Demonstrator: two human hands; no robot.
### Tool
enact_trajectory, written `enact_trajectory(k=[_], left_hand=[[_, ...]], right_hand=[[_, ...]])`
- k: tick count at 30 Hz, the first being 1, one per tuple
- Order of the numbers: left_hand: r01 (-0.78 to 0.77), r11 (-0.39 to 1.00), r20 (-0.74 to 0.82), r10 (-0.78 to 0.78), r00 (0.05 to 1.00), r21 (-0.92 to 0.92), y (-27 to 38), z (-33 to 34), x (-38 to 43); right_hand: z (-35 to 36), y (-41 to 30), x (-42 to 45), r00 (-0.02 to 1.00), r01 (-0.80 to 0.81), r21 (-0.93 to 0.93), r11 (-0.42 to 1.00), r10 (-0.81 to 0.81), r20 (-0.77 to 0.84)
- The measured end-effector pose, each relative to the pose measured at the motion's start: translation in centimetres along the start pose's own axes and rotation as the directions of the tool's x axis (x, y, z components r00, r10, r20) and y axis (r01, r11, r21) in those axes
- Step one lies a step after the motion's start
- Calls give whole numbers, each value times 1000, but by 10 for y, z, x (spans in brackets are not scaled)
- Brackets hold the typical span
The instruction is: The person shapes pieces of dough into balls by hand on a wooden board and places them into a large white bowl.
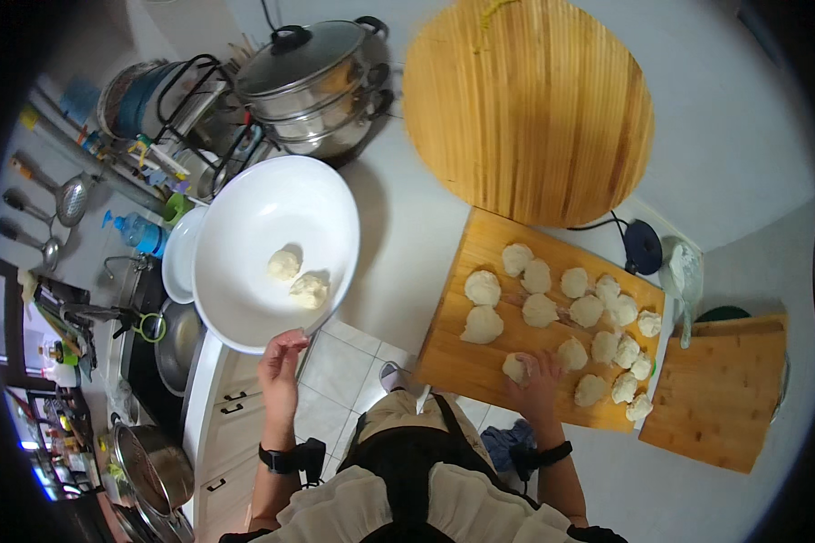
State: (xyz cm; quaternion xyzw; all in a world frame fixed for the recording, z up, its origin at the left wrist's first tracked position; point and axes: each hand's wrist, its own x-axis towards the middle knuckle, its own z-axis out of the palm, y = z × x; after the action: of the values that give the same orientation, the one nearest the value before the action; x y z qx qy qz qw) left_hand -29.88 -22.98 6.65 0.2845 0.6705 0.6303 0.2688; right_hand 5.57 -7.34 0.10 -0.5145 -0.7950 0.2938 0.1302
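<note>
A white basin (238, 203) holds two lumps of dough (284, 265) near its lower right side. By the basin's lower rim is my left hand (282, 360), its thumb and fingertips close together; whether anything is between them is hard to see. My right hand (536, 381) rests on a wooden board (441, 353), its fingers on a small round piece of dough (515, 368) near the front edge. Several other flattened dough pieces (482, 288) are spread over this board, bunched more closely towards its right side.
A large round wooden board (526, 108) leans behind the dough board. A stacked steamer pot (312, 88) stands behind the basin. On the right are a container with a spoon (682, 271) and another wooden board (716, 394). A frying pan (180, 346) lies left.
</note>
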Motion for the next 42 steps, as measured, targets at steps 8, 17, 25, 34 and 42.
enact_trajectory(k=[8, 17, 25, 34, 42], left_hand=[[-64, 811, -55, 117, 992, 582, 29, -26, 18], [-1, 952, -167, 54, 984, 306, 5, -62, 14], [15, 1000, -109, -18, 994, -27, -22, -56, 18], [72, 985, -147, -96, 984, -156, -37, -81, -28], [68, 998, -174, -68, 982, -3, -62, -110, -19]], right_hand=[[8, -37, 15, 960, 247, -311, 918, -275, -46], [-2, -23, 12, 988, -67, -164, 984, 89, 130], [35, -187, 132, 867, 495, 393, 775, -468, -168], [148, -255, 204, 753, 654, -248, 714, -646, 128], [42, -129, 133, 723, 617, -117, 778, -620, -305]])
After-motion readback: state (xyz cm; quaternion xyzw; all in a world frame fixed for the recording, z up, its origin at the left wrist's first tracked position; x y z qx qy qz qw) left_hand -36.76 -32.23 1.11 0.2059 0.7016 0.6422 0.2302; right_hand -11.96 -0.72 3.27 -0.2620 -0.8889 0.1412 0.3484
